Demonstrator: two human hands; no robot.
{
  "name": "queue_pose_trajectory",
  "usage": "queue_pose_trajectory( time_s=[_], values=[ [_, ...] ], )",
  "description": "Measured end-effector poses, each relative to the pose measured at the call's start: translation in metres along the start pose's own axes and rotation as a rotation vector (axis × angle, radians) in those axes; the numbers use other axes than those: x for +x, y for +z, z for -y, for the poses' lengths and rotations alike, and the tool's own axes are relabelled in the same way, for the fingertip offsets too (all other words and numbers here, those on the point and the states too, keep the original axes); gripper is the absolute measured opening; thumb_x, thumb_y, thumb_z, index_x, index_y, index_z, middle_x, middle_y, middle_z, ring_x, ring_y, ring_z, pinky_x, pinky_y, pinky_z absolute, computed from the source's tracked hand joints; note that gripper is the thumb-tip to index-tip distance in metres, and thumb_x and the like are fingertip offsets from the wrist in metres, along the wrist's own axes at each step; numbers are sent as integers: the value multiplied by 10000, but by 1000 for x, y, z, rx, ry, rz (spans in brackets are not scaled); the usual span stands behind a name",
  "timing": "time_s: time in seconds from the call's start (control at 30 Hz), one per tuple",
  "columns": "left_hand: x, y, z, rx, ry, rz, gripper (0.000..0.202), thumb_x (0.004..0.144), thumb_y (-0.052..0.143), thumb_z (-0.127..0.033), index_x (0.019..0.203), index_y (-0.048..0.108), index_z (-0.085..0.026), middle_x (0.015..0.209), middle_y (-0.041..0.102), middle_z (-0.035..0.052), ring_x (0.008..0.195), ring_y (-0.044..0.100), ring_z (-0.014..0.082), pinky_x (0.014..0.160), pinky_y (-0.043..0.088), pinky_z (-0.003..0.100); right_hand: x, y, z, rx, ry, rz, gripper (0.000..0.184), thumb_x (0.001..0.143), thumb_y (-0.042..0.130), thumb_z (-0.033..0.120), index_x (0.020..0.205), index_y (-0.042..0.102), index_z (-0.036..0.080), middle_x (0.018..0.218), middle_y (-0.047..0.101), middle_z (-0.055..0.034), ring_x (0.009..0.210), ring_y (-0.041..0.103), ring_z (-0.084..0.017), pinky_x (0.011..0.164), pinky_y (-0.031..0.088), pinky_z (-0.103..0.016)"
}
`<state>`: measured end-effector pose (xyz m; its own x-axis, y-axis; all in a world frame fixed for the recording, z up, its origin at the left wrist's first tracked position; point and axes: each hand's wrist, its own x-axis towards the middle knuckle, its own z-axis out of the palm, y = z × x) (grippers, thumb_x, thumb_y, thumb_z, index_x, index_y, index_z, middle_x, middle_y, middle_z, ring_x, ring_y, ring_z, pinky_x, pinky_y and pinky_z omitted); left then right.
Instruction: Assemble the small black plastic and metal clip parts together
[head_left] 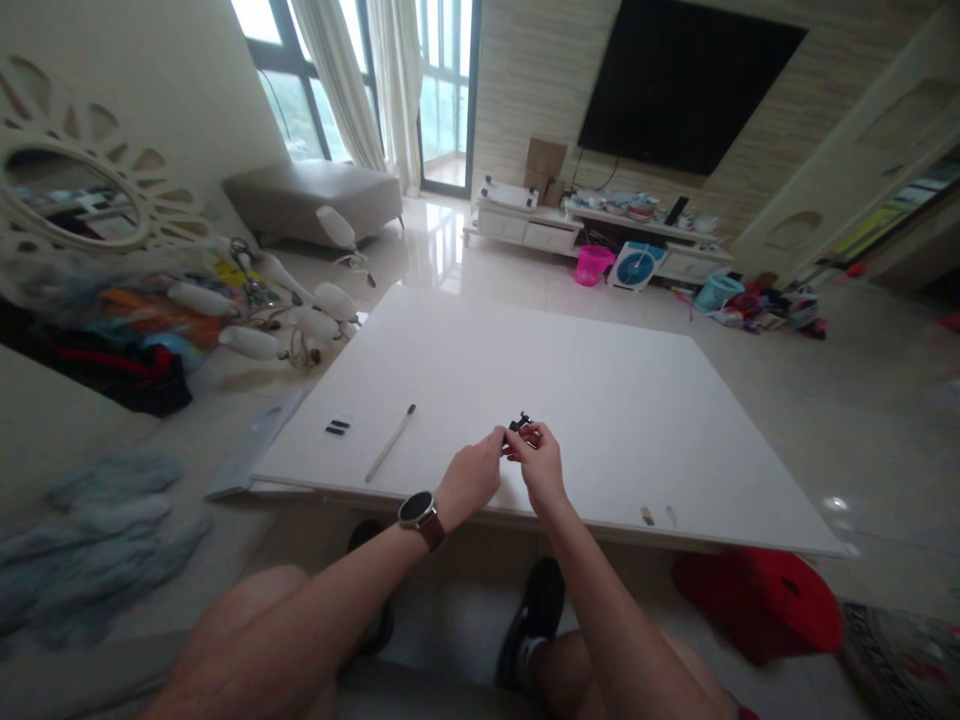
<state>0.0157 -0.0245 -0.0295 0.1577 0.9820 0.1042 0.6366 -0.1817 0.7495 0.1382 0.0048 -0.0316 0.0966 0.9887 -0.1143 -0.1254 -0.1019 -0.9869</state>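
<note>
A small black piece [523, 421] with thin projecting parts is held up between my two hands, above the near half of the white table [570, 370]; its kind is too small to make out. My left hand [472, 474], with a watch [418, 511] on its wrist, pinches the piece from the left. From the right, my right hand [541, 465] grips it with bent fingers. Left of my hands lies a thin pale stick with a dark tip [391, 442]. Farther left rests a clear packet with black strips [338, 426].
Near the table's front right edge lie a small brownish piece [647, 516] and a small clear piece [671, 516]. Under that corner is a red object [765, 600]. A floor lamp with white shades [315, 323] stands beyond the left edge. My legs are below the front edge.
</note>
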Motion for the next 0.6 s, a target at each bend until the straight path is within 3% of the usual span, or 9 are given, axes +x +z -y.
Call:
queue_pose_trajectory(
  time_s=[0.3,0.6],
  values=[
    [5,0,6,-82,-38,4,204,866,454,-92,1028,453,-216,772,627,84,726,624,270,710,402,336,2,2,3,-20,-25,67,348,663,793,370,834,539,205,663,586,44,606,591,-128,590,518,-273],
    [19,-3,11,-400,-148,-51,204,794,437,-49,888,415,-229,791,593,13,718,556,172,651,378,273,4,4,5,-75,-20,107,262,682,705,296,906,642,175,670,607,22,623,602,-144,573,480,-269]
  ],
)
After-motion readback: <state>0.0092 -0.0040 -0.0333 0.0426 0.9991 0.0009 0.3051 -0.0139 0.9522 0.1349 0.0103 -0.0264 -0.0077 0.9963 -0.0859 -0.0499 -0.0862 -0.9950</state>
